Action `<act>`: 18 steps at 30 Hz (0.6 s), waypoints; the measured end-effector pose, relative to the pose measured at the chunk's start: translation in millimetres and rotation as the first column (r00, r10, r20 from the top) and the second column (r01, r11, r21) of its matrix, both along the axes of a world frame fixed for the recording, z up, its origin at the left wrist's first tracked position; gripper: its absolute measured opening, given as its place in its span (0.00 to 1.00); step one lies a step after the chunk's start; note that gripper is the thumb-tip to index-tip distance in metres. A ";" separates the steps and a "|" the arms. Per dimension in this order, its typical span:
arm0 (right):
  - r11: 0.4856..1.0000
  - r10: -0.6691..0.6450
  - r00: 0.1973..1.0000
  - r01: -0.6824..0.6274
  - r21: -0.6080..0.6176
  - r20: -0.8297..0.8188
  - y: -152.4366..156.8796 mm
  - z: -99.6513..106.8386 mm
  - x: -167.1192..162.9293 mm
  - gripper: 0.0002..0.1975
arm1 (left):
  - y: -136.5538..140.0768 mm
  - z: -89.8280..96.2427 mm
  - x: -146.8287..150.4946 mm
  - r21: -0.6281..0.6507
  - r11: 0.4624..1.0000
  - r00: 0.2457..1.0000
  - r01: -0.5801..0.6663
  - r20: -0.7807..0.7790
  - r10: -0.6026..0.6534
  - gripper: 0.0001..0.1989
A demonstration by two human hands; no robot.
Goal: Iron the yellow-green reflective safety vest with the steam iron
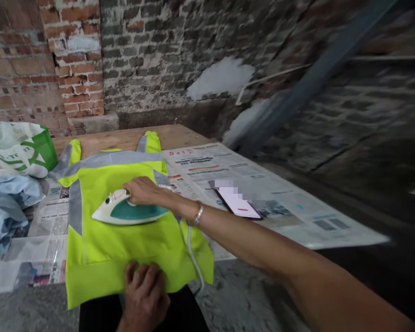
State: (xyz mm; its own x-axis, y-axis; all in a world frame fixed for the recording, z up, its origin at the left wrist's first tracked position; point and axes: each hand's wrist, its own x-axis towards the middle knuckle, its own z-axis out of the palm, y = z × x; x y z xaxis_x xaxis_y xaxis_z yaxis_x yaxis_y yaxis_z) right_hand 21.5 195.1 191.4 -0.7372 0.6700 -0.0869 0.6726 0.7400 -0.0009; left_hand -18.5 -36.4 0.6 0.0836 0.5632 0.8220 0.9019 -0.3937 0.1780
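Observation:
A bright yellow-green hi-vis jacket (124, 249) with grey panels lies spread over the table, its lower hem hanging past the near edge. On its middle rests a white and teal steam iron (134, 213), tip pointing left. My right hand (141, 190) is wrapped round the iron's handle, the arm reaching in from the right. At the hem, my left hand (145, 288) has its fingers curled over the fabric; the thumb side is partly hidden. The iron's pale cord (192, 253) hangs down over the jacket's right side.
Newspaper sheets (280, 198) cover much of the wooden table (124, 133). A phone (237, 203) with a lit screen lies right of the iron. At left are a green and white bag (24, 150) and a crumpled light-blue cloth (7, 207). A brick wall (152, 55) stands behind.

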 end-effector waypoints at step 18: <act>0.994 -0.050 0.996 0.056 0.097 -0.069 45.2 -7.0 1.8 0.20 | 13.9 -18.3 6.2 0.197 0.980 0.988 -0.017 0.151 -0.013 0.14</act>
